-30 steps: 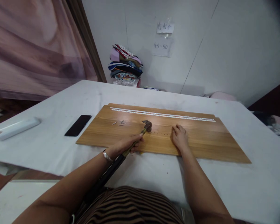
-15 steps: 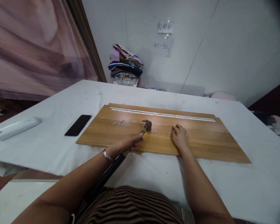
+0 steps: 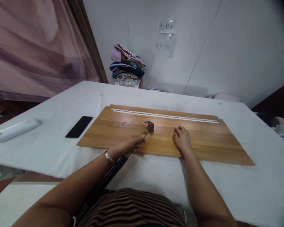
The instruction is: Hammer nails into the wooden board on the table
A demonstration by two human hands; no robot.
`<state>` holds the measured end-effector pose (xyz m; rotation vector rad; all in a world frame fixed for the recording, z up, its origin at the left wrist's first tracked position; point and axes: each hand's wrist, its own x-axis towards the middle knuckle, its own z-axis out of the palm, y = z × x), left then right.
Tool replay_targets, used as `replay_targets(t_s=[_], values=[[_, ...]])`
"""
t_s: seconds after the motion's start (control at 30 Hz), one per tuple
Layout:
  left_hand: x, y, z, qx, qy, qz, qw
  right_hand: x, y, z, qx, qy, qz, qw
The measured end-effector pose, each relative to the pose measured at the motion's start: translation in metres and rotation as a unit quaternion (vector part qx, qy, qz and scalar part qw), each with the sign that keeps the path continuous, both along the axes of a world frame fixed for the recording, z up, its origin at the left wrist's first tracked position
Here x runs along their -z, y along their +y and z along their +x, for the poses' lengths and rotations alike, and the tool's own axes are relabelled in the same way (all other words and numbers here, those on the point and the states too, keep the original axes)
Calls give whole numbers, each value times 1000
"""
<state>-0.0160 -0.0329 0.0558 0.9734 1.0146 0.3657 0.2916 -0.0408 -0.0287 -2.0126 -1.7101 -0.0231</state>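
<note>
My left hand (image 3: 130, 144) is wrapped round the upper handle of a claw hammer (image 3: 150, 126), whose long dark handle runs back under my forearm. The hammer's head is low over a wooden board (image 3: 210, 142); whether it touches the wood I cannot tell. A short row of small dark nail heads or holes (image 3: 163, 135) runs from the hammer toward my right hand (image 3: 182, 138). That hand rests on the board with its fingers curled in, hiding anything inside them. Several loose nails (image 3: 123, 124) lie on the board left of the hammer.
Two white ruler-like strips (image 3: 165, 116) lie along the board's far side. A black phone (image 3: 79, 127) and a long white plastic piece (image 3: 17, 130) are on the white-covered table (image 3: 61, 104) to the left. Folded fabrics (image 3: 127, 66) are stacked by the wall.
</note>
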Motion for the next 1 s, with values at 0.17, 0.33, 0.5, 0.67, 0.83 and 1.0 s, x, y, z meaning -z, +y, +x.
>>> replay_targets(t_s=[0.17,0.33,0.5,0.67,0.83,1.0], values=[[2,0,-1,5,2,-2,1000,0,0,1,-3,2,6,1000],[4,3,-2,0,-10,10,1000,2,0,2,-3,2,17,1000],[1,1,0,3,0,-3,1000,1,0,1,-6,-5,11,1000],[-2,0,1,6,5,-4,1000,1,0,1,-6,-8,12,1000],[2,3,0,-4,-5,-1,1000,4,0,3,-7,-7,23,1000],[3,2,0,0,-4,-7,1000,2,0,1,-2,-3,27,1000]])
